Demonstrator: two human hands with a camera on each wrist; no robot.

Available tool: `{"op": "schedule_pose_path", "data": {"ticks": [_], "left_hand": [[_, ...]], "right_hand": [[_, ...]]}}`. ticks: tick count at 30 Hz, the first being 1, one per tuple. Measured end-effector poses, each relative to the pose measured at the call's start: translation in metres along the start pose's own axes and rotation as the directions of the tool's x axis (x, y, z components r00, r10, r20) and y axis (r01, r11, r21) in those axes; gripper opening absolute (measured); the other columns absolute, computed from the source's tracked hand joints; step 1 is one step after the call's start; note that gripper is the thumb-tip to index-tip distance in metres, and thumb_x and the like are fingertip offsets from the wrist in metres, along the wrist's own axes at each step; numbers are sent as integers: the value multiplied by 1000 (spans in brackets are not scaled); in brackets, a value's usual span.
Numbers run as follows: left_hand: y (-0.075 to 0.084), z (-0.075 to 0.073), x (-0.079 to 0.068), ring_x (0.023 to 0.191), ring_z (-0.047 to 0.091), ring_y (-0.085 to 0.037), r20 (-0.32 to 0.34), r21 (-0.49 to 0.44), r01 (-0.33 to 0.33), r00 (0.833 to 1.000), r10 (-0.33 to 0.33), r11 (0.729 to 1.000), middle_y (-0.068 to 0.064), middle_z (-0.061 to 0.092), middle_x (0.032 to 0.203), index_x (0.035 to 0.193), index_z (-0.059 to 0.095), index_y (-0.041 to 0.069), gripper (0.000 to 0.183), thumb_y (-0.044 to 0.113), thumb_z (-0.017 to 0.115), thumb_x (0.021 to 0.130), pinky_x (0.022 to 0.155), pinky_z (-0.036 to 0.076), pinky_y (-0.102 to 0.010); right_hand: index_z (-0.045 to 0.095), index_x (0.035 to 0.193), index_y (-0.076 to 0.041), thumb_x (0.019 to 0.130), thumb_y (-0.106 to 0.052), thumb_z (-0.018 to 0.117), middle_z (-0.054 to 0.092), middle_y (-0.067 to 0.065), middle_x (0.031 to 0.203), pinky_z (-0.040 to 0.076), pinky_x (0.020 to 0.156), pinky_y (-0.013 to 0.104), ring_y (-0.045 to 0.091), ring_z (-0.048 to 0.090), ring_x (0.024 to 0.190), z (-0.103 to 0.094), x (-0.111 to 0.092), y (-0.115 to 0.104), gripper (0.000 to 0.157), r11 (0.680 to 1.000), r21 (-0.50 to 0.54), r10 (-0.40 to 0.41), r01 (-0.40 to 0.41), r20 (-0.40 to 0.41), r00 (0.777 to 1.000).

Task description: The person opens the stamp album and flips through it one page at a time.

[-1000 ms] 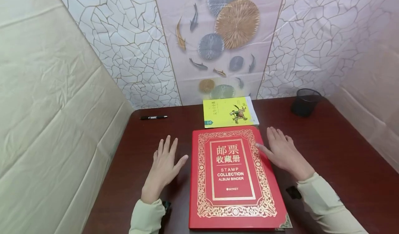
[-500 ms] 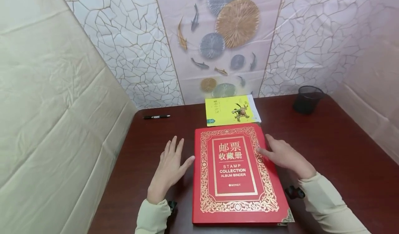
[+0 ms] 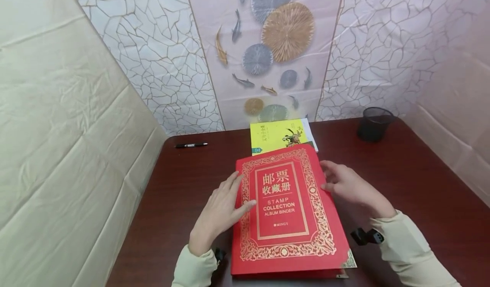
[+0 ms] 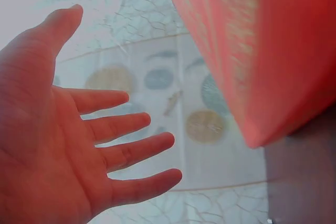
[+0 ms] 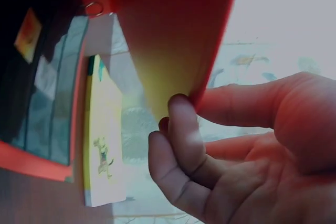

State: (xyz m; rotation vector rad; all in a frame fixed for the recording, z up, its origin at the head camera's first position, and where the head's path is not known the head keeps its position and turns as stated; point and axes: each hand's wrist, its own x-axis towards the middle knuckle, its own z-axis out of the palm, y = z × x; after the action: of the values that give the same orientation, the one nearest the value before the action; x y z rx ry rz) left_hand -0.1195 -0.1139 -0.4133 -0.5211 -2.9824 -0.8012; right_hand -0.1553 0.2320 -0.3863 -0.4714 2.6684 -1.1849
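A red stamp album binder point(image 3: 281, 231) with gold ornament lies on the dark table, its front cover raised at the right edge. My right hand point(image 3: 350, 187) pinches that edge between thumb and curled fingers. In the right wrist view the cover's inner side point(image 5: 173, 30) rises from the hinge, and dark pocket pages point(image 5: 44, 93) with small stamp-like pieces show beneath. My left hand point(image 3: 220, 208) is held with straight, spread fingers over the binder's left edge. In the left wrist view, its palm point(image 4: 47, 145) and fingers hold nothing, beside the tilted red cover point(image 4: 283, 51).
A yellow book point(image 3: 268, 134) lies just behind the binder, partly covered by it in the head view. At the back left lies a black pen point(image 3: 191, 145). A black mesh cup point(image 3: 374, 125) stands at the back right. Patterned cloth walls point(image 3: 168, 57) enclose the table.
My right hand has gone from lying flat by the binder's right edge to pinching the cover, which has risen there. My left hand has moved right, over the binder's left edge.
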Motion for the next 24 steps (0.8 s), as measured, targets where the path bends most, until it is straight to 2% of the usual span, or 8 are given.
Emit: {"op": "schedule_pose_path", "data": {"ticks": [4, 11, 18, 24], "left_hand": [[11, -10, -1, 139, 42, -30, -12, 21, -60, 998, 61, 998, -6, 35, 160, 158, 34, 17, 92, 53, 75, 85, 107, 40, -59], [26, -22, -3, 134, 45, -23, -22, 39, -152, 988, 153, 988, -1, 36, 159, 157, 38, 21, 92, 51, 80, 80, 104, 45, -53], [39, -32, -5, 131, 47, -21, -41, 74, -244, 968, 248, 967, -1, 37, 159, 155, 42, 20, 88, 52, 79, 81, 100, 49, -49], [51, -40, -13, 132, 46, -21, -21, 50, -316, 948, 318, 947, -3, 38, 158, 155, 43, 21, 85, 58, 73, 84, 97, 51, -48]], "right_hand": [[36, 145, 14, 89, -5, 74, 66, 17, 110, 57, 77, 42, 25, 65, 94, -3, 1, -14, 70, 1000, 12, -14, 15, -22, 1000], [40, 143, 15, 90, -1, 71, 67, 18, 109, 54, 74, 37, 24, 67, 90, -8, 2, -31, 64, 998, 9, -54, 55, -56, 997], [45, 141, 11, 89, -3, 74, 66, 19, 112, 56, 76, 39, 25, 68, 92, -10, 3, -50, 61, 996, 10, -85, 86, -84, 993], [46, 143, 6, 90, -4, 74, 68, 18, 109, 58, 72, 38, 20, 70, 83, -9, 8, -72, 61, 994, 65, -79, 85, -85, 993]]}}
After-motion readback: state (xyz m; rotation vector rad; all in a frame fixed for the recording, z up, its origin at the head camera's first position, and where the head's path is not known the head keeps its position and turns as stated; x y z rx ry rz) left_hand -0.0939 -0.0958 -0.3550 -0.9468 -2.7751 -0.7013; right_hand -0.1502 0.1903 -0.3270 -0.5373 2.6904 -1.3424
